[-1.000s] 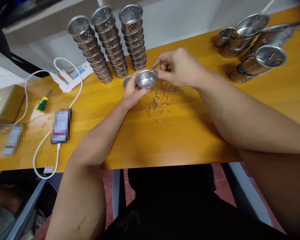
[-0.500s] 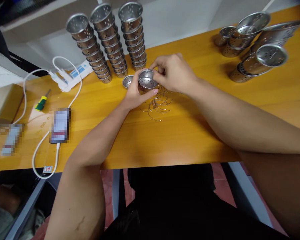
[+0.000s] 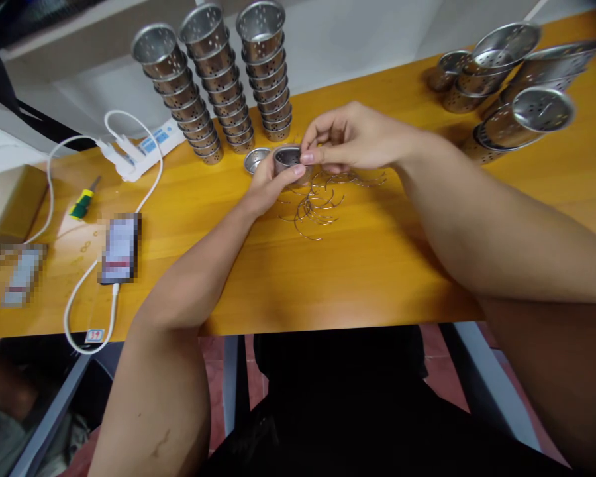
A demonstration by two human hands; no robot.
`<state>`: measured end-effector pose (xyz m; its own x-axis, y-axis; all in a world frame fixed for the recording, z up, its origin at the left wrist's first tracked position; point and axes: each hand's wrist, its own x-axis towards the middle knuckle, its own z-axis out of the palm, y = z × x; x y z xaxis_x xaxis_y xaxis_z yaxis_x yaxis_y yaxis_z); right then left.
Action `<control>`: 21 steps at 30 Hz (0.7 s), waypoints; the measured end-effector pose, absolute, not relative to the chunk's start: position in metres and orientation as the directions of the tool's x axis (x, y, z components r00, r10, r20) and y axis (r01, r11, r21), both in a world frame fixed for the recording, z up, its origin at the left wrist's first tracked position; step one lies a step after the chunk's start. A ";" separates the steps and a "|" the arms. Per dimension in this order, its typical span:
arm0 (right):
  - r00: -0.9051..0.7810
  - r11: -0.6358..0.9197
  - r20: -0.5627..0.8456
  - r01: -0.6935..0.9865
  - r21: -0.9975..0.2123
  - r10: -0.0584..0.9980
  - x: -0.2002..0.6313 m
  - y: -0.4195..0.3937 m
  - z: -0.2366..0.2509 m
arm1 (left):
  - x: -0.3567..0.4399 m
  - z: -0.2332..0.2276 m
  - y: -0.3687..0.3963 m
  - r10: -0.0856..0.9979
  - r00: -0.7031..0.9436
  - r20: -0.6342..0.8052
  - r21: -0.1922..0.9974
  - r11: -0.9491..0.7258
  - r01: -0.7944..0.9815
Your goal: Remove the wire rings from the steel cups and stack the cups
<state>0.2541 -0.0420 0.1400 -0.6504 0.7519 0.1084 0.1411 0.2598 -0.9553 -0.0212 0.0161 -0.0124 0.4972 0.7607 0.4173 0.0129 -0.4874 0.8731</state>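
Observation:
My left hand (image 3: 268, 191) is wrapped round a small perforated metal cup (image 3: 288, 158), with the thumb along its near side. The cup's mouth faces up and tilts slightly towards me. At its right rim, my right hand (image 3: 350, 140) has thumb and forefinger pinched together; whatever lies between them is too small to make out. Below both hands, several thin curved wires (image 3: 314, 211) lie loose on the wooden table (image 3: 338, 278). Just left of the held cup, another metal cup (image 3: 255, 159) rests on the table, partly covered by my left hand.
Three tall stacks of perforated cups (image 3: 226, 99) stand at the back. More perforated cups (image 3: 496, 126) lean in tilted stacks at the right. On the left are a power strip (image 3: 151, 149), a screwdriver (image 3: 83, 204), a cabled phone (image 3: 120, 248), another phone (image 3: 24, 275) and a cardboard box (image 3: 17, 205).
The held cup has tipped, so less of its inside shows. My left thumb has moved up along its side. My right hand has turned, its fingers now lower at the rim.

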 end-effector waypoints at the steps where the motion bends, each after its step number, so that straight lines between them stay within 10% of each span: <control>1: -0.655 0.261 0.120 0.123 -0.957 0.746 0.255 -0.042 0.140 | -0.021 -0.011 0.016 0.763 0.508 0.399 0.890 -0.455 -0.015; 21: -0.594 0.236 0.088 0.175 -0.956 0.800 0.242 -0.044 0.142 | -0.020 -0.014 0.029 0.700 0.487 0.523 0.786 -0.616 0.040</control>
